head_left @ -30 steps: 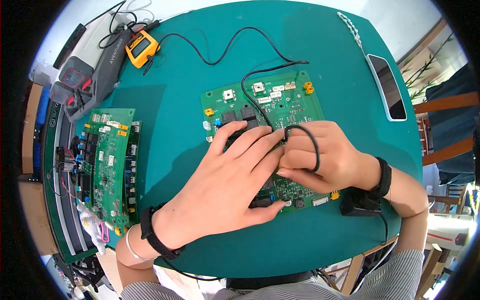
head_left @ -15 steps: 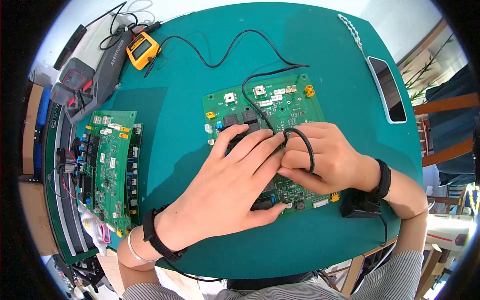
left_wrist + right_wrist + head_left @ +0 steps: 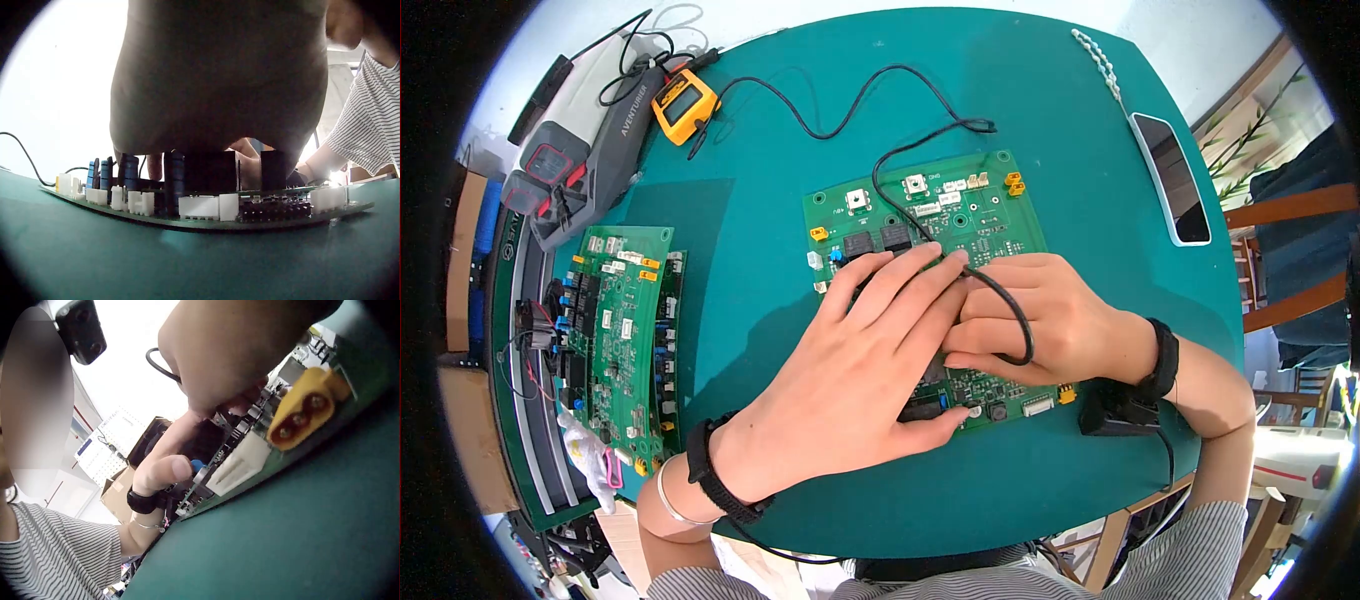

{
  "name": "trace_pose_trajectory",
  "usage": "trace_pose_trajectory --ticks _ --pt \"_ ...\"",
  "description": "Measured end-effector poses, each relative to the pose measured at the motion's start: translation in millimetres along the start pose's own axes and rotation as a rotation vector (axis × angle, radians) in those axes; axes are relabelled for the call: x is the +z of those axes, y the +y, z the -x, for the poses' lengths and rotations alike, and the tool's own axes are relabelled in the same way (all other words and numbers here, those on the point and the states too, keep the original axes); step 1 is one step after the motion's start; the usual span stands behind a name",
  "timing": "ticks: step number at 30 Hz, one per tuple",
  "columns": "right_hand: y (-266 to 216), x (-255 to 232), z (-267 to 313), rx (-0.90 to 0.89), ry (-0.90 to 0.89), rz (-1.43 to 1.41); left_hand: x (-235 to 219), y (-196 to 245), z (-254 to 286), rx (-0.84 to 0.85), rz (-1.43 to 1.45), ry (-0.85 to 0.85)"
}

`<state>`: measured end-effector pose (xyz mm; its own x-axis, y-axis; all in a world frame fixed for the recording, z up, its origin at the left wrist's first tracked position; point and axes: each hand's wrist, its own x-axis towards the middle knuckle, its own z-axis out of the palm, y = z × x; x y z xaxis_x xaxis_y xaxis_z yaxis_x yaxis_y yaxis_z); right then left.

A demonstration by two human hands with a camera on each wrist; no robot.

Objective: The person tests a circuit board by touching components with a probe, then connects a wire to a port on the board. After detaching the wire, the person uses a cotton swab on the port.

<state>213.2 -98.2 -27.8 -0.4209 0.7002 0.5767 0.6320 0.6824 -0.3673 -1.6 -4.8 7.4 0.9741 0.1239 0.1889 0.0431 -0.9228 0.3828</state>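
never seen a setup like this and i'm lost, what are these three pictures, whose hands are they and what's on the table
There is no machine here: a person works with two bare hands and wears three cameras. The wide round picture comes from a camera on the head, looking down. The other two come from cameras on the wrists, very low and close to the table.

On the green table lies a circuit board. The left hand rests flat on it, fingers spread. The right hand is curled beside it, with a black cable looped over its fingers; what the fingertips pinch is hidden. The cable runs back toward a yellow meter.

Farther left lie two more boards. A phone lies at the right edge.

From the left wrist you see the board edge-on; from the right wrist, a yellow connector on the board's edge.
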Motion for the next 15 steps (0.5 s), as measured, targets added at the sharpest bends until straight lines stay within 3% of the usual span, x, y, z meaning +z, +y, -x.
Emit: trace_pose_trajectory --ticks 11,15 --pt "0.9 -0.9 -2.8 0.048 -0.004 0.002 -1.5 0.4 1.3 -0.009 -0.039 -0.031" --pt "3.4 -0.2 -1.3 0.076 0.105 0.050 -2.6 1.5 -0.1 -0.039 -0.009 -0.010"
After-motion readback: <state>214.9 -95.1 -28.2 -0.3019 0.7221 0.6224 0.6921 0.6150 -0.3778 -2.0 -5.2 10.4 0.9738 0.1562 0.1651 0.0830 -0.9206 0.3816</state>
